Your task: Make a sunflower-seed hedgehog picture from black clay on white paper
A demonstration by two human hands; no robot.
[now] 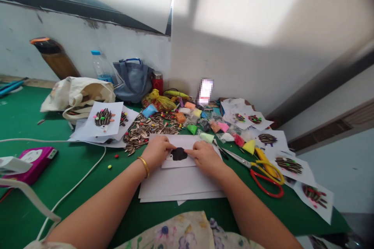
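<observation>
Through my distant head camera: two bare hands meet over a black patch (179, 154) on a white card (175, 164), at the middle of a green tabletop (117, 186). My left hand (157, 151), gold bangle at the wrist, is partly curled, its fingertips touching the patch's upper left edge. My right hand (206, 158) is loosely bent, index fingertip touching the patch's right edge. Neither has anything in its grasp; working from opposite sides seems to keep patch and card steady. Whether the thumbs press too, I cannot tell.

The card lies on larger paper sheets (175, 186), which probably give it a clean, flat base. Beyond it, striped seeds (154, 126) and small colored packets (206, 137) sit within easy reach. Scissors (239, 158) lie to the right, handles turned toward me, handy to pick up. Seed-covered pictures (290, 165) line the right edge, apparently set aside from the working area.
</observation>
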